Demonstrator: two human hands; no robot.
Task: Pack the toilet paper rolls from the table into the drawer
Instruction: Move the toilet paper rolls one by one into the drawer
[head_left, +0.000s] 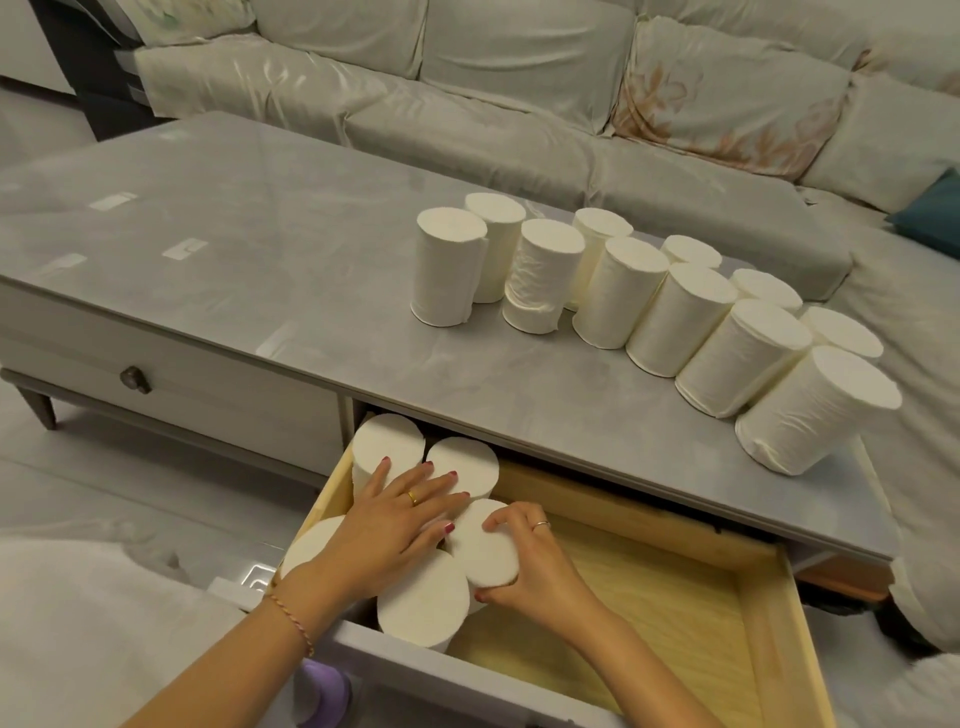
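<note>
Several white toilet paper rolls (649, 306) stand upright in two rows on the grey table (260, 249), toward its right side. Below the tabletop the wooden drawer (675, 587) is pulled open. Several rolls stand packed in the drawer's left end (421, 603). My left hand (395, 514) lies flat with spread fingers across the tops of those rolls. My right hand (524, 561) grips one upright roll (483, 545) from its right side, pressed against the packed group.
The right part of the drawer shows bare wood. A closed drawer with a dark knob (135, 379) sits to the left. A covered sofa (519, 104) runs behind the table. A purple object (319, 691) sits by the drawer front.
</note>
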